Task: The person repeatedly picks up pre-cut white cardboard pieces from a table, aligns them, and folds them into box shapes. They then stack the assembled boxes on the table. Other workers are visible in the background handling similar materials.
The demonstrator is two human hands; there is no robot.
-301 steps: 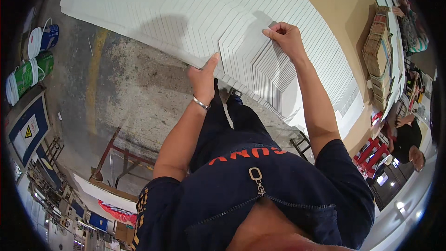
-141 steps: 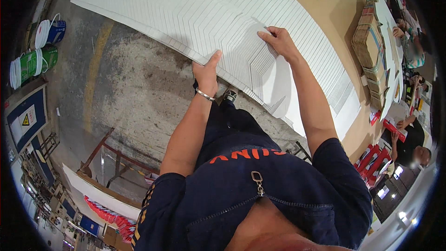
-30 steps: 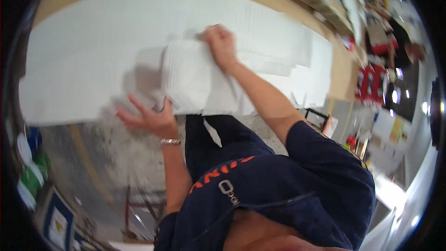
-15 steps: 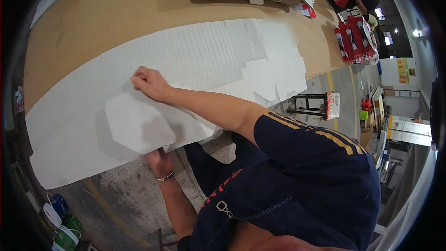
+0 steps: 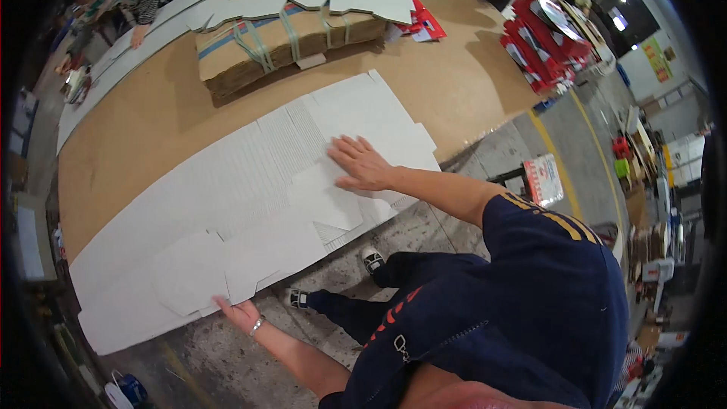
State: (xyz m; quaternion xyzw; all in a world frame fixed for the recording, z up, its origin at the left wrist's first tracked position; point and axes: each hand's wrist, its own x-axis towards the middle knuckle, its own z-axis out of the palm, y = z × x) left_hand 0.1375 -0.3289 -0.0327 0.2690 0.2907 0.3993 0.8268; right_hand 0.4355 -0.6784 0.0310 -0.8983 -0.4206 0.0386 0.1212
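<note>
A large white cardboard sheet (image 5: 151, 257), with cut flaps and ridged lines, lies along the near edge of the brown table. Overlapping it is a smaller white die-cut cardboard blank (image 5: 280, 250) with slits and stepped edges. My right hand (image 5: 360, 163) rests flat on the blank's far right part, its fingers spread. At the near edge my left hand (image 5: 241, 314), with a bracelet at the wrist, holds the blank's lower left rim. Its thumb shows over the edge, and the other fingers are partly hidden.
Beyond the sheets sits a strapped brown cardboard bundle (image 5: 288, 42) topped with white cut pieces. Red-and-white packages (image 5: 541, 45) are stacked at the table's right corner. A stool (image 5: 541, 180) stands right. Two other people work at the far left and far right.
My right hand has moved right and opened from a fist to a flat palm. The blank, earlier raised and bent near my hands, lies flatter now. The view has shifted.
</note>
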